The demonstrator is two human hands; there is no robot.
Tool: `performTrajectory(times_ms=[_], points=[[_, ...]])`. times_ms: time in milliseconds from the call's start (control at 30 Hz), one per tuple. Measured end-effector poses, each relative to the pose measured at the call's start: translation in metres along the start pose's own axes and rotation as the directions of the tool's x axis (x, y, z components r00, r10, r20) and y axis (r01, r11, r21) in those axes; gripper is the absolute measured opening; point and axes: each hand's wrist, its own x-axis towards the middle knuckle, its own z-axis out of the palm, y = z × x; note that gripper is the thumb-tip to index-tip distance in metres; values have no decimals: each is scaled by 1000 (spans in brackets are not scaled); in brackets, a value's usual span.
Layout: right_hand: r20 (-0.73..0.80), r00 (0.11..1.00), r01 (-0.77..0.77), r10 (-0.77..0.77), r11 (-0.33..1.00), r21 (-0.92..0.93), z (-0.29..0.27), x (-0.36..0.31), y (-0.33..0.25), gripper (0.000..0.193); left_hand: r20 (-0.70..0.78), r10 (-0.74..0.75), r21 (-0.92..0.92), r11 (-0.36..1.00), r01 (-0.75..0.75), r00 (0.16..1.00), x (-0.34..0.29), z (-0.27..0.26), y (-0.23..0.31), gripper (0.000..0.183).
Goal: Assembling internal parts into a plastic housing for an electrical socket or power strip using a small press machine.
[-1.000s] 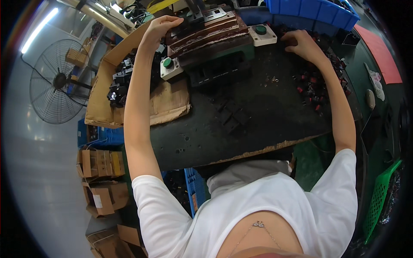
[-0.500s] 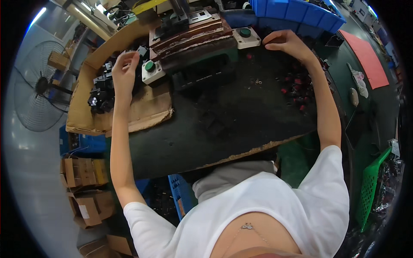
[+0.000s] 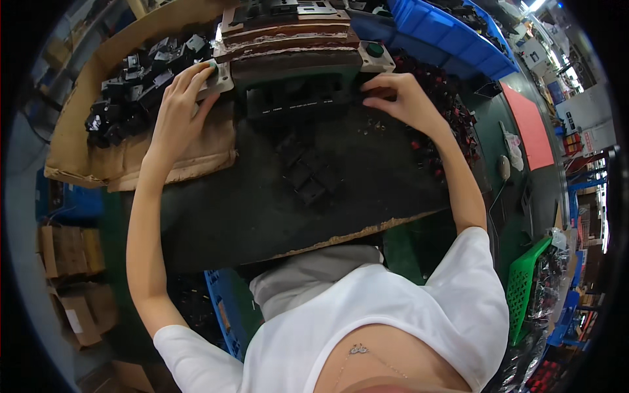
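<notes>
My left hand (image 3: 178, 111) reaches over the left button box (image 3: 223, 81). Its fingertips rest at the green button there, with the thumb held apart from the fingers. A black plastic panel (image 3: 295, 105) with pale printing lies below the layered brown block (image 3: 288, 46) of a bench machine. My right hand (image 3: 405, 99) is just off the panel's right end, thumb and fingers apart, with nothing visible between them. Above that hand sits the right button box (image 3: 375, 60) with its green button. Several black square parts (image 3: 311, 175) lie on the dark bench in front of the panel.
A cardboard box (image 3: 213, 144) at left holds black parts (image 3: 141, 82). Red and black small parts (image 3: 452, 108) are heaped at right, below a blue bin (image 3: 449, 39). Small metal pieces (image 3: 375, 126) lie near my right hand. Farther right are a pink sheet (image 3: 527, 128) and a green basket (image 3: 524, 288).
My left hand has come down onto the left button box. My right hand has left the right button box and moved toward the panel's right end. The whole view has shifted.
</notes>
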Motion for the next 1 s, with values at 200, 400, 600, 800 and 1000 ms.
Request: performTrajectory(times_ms=[200, 400, 600, 800, 1000], points=[[-4, 1000, -1, 1, 1000, -9, 10, 2, -4, 16, -34, 39, 44, 998, -37, 999, -1, 4, 4, 43], [63, 998, -22, 22, 1000, 0, -5, -3, -4, 13, 4, 39, 90, 995, -39, 999, -4, 5, 5, 47], [159, 987, -22, 27, 999, -32, -13, -2, -12, 14, 30, 35, 101, 994, -37, 999, -5, 6, 6, 50], [245, 970, 7, 12, 997, -77, -23, 0, -13, 19, 61, 16, 112, 993, -23, 998, -5, 1, 1, 51], [259, 953, -177, 157, 983, 56, -24, -3, -5, 22, 29, 48, 116, 992, -51, 998, -4, 4, 4, 53]])
